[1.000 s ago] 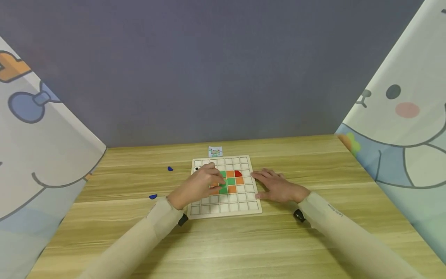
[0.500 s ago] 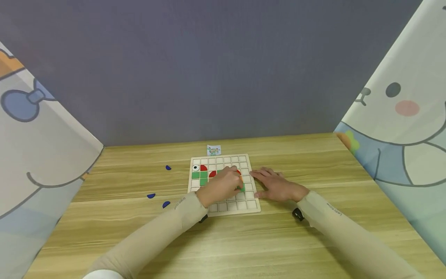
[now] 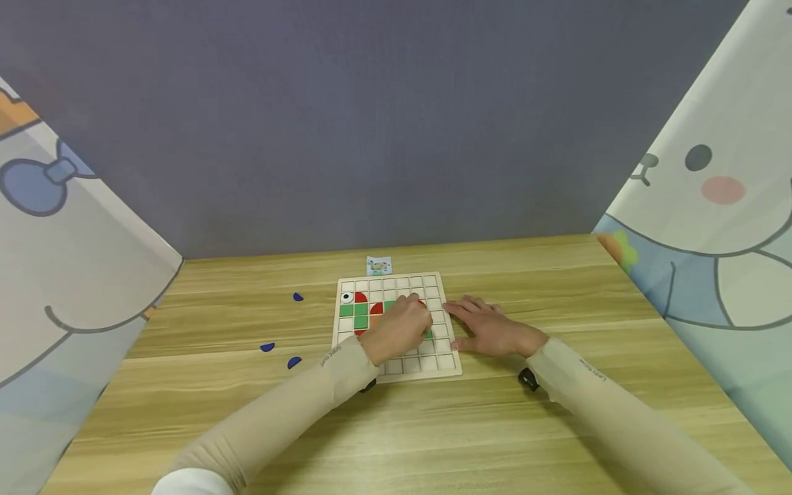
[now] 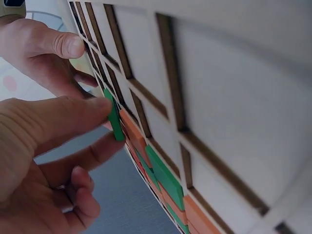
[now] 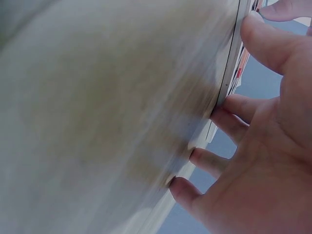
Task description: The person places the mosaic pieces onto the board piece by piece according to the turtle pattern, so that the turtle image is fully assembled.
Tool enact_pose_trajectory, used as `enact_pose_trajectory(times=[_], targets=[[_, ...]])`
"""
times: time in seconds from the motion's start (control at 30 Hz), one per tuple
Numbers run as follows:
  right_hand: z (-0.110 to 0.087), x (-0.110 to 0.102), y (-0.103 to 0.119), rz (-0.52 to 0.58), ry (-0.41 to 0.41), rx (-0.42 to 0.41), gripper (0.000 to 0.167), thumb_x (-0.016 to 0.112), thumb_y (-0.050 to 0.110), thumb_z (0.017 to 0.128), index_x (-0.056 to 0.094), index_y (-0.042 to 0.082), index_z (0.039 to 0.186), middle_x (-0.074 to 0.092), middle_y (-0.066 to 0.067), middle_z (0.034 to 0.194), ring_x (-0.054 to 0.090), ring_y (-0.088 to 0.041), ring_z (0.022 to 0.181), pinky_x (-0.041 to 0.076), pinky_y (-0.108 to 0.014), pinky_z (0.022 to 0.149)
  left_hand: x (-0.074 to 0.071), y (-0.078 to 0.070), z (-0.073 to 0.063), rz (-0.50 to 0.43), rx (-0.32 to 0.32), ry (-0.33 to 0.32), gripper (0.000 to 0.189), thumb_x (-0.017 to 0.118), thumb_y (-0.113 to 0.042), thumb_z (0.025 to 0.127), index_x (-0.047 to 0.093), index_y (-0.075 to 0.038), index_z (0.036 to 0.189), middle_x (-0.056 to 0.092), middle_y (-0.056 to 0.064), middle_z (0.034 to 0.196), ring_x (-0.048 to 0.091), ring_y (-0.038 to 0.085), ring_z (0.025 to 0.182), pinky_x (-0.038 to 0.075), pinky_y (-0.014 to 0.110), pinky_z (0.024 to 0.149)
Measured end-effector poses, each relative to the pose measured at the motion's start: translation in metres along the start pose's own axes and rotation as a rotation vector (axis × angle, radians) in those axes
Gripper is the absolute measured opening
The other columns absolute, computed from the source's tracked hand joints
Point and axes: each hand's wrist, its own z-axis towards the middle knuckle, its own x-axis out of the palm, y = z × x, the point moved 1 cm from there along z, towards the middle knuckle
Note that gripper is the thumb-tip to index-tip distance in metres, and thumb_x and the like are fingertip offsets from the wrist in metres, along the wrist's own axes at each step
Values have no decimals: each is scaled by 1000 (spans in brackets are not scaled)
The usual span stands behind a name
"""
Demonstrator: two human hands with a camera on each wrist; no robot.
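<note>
My left hand (image 3: 397, 330) is over the right part of a pale wooden grid board (image 3: 447, 363). Between its thumb and finger it pinches a green square tile (image 4: 114, 117), tilted at the cells in the left wrist view. Flat on the table, my right hand (image 3: 489, 334) has its fingers spread, thumb and fingertips along the board's right edge. Set into the board are a white eye tile (image 3: 346, 298), green tiles (image 3: 354, 310), red quarter-round tiles (image 3: 361, 297) and orange tiles (image 4: 134, 129). The left hand hides part of the pattern in the head view.
Three blue half-round pieces lie left of the board: a far one (image 3: 298, 297), a left one (image 3: 267, 347) and a near one (image 3: 293, 362). A small picture card (image 3: 379, 266) lies behind the board. A grey partition (image 3: 396, 137) stands at the table's back.
My left hand has moved right across the board with the green tile, uncovering the eye tile, left-hand tiles and a third blue piece. My right hand stays at the board's edge.
</note>
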Motion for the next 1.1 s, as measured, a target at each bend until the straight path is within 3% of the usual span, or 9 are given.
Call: enact_pose_trajectory(times=[0.23,0.33,0.43,0.6,0.73,0.83,0.87,1.0,1.1], targets=[[2,-2,2,-5,-6,-10,77,61,44,90,25,12,150,27,-8,151,15,-40,138,16,-69,99,0,1,-3,49,0,36,13,74,-5,80,79,-17,82,68,-6,85,50,13,79,46,28,70],[2,-2,3,-4,-10,-16,77,62,43,90,26,11,150,27,-9,151,15,-40,138,16,-69,98,-4,4,-10,47,-8,52,14,73,-10,82,79,-18,91,66,-5,91,49,13,82,45,28,71],[2,-1,2,-3,-9,-18,77,61,44,90,26,10,150,27,-11,151,15,-41,138,16,-70,98,-12,11,-23,26,1,12,10,74,-15,82,78,-16,92,63,-4,87,43,14,76,41,26,69],[1,0,1,-1,8,2,78,60,45,90,24,13,151,24,-9,152,13,-38,139,13,-69,100,-28,36,-59,-66,2,-100,9,77,-11,79,77,-11,88,63,0,80,42,16,72,40,31,70],[0,0,1,-12,17,11,78,59,46,90,23,15,151,24,-8,152,12,-37,139,13,-69,100,-33,58,-95,-101,22,-57,30,82,-19,74,75,-12,103,64,0,93,51,20,88,43,39,82],[-1,0,2,-9,23,9,77,59,47,91,23,15,151,24,-8,152,12,-38,139,12,-71,99,-33,73,-122,-136,54,-9,48,83,-31,68,72,-16,113,62,-4,101,50,16,96,42,37,88],[-1,-1,2,-7,24,8,77,59,47,91,23,15,151,24,-8,152,12,-38,139,12,-71,98,-33,77,-130,-158,63,-6,52,83,-33,66,71,-16,114,61,-6,101,48,15,95,42,35,85],[-1,-1,3,-6,26,6,77,58,47,91,23,14,151,24,-8,152,12,-39,139,13,-72,97,-31,95,-160,-194,99,-57,57,83,-34,62,71,-14,114,59,-8,99,46,11,92,44,31,79],[0,-1,2,-7,25,8,77,58,47,91,23,14,151,24,-8,152,12,-38,139,13,-72,97,-28,108,-178,-167,82,-72,55,82,-33,63,72,-12,112,59,-7,97,47,11,89,45,30,76]])
